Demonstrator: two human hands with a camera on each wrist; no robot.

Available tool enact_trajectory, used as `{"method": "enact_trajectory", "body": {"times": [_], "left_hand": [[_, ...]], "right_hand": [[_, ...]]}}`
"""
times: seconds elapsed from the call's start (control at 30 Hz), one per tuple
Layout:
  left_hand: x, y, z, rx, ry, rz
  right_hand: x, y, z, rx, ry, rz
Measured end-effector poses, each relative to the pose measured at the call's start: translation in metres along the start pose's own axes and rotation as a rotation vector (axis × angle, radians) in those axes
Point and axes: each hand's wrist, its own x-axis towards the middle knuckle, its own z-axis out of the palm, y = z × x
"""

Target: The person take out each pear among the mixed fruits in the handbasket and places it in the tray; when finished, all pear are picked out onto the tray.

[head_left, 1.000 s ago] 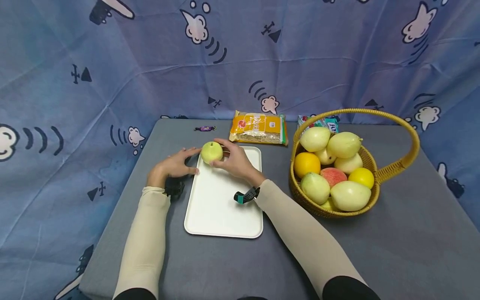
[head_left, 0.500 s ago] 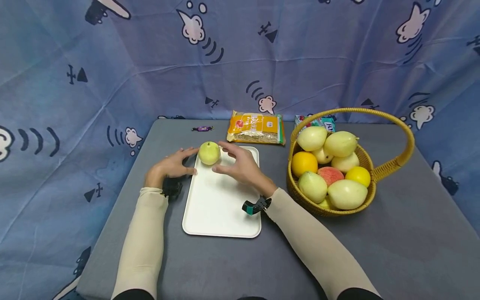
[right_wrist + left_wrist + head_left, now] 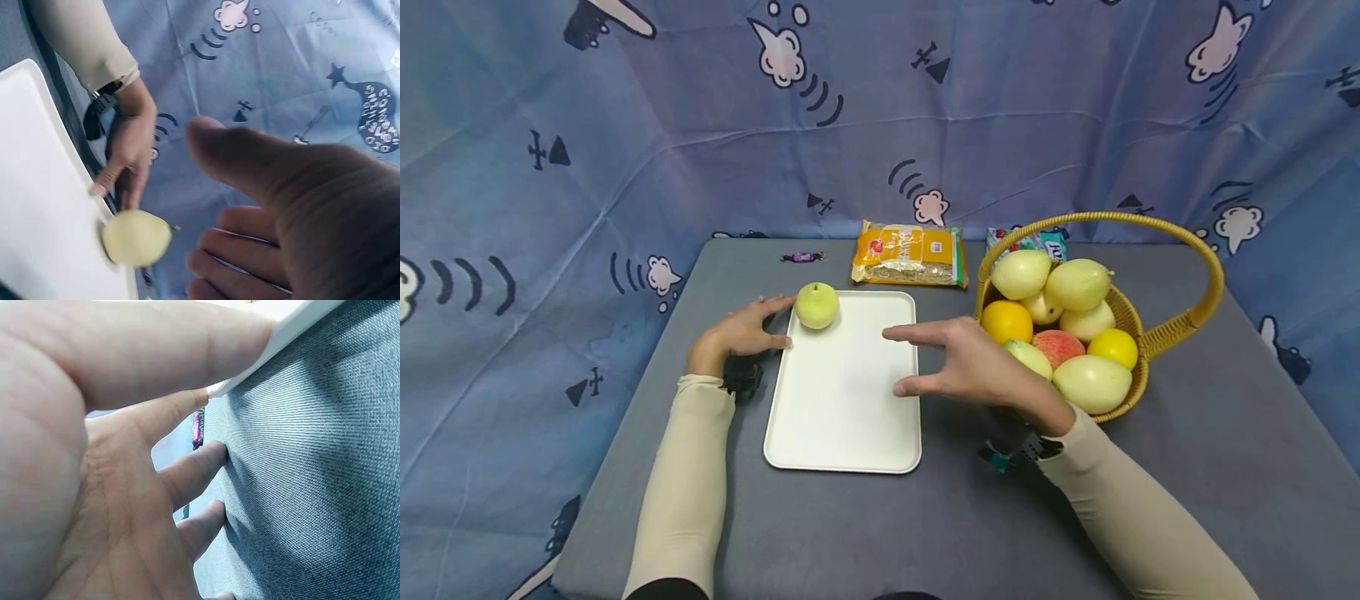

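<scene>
Pear (image 3: pixel 817 306), a single one, is sitting at the far left corner of one white tray (image 3: pixel 842 400) on the grey table (image 3: pixel 865 533). One wicker basket (image 3: pixel 1129 321) is standing to the right, showing nine fruits: one orange (image 3: pixel 1006 321), one yellow fruit (image 3: pixel 1114 347), one red peach (image 3: pixel 1058 347) and six pale green fruits (image 3: pixel 1092 385), one partly covered by the right hand (image 3: pixel 970 362). Two packets, one orange-yellow (image 3: pixel 908 255) and one blue-green (image 3: pixel 1051 246), and one purple candy (image 3: pixel 802 257) are lying towards the back.

The pear's stem is pointing up, away from the tray; its body is looking nearly round, so a long axis is hard to tell. The tray's long side is running away from the person.

The left hand (image 3: pixel 745 329) is resting at the tray's left edge, fingers spread, thumb touching the rim. The right hand is hovering near the tray's right edge, holding nothing, fingers stretched leftward, thumb well apart. Its forearm is slanting in from the lower right.
</scene>
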Motion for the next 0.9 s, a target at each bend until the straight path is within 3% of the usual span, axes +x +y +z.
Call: {"method": "enact_trajectory", "body": {"times": [0.17,0.33,0.5,0.73,0.9], "left_hand": [[0.000,-0.001,0.000,-0.006,-0.001,0.014],[0.001,-0.003,0.001,-0.011,-0.004,0.027],[0.002,-0.004,0.002,-0.022,-0.004,0.024],[0.002,-0.005,0.001,-0.029,0.004,0.037],[0.001,-0.005,0.001,-0.027,0.001,0.044]], "right_hand": [[-0.051,0.009,-0.037,-0.099,-0.013,0.036],[-0.096,0.029,-0.067,-0.215,0.097,0.004],[-0.134,0.049,-0.087,-0.258,0.162,0.096],[-0.164,0.079,-0.096,-0.299,0.182,0.184],[-0.174,0.089,-0.094,-0.317,0.185,0.185]]}}
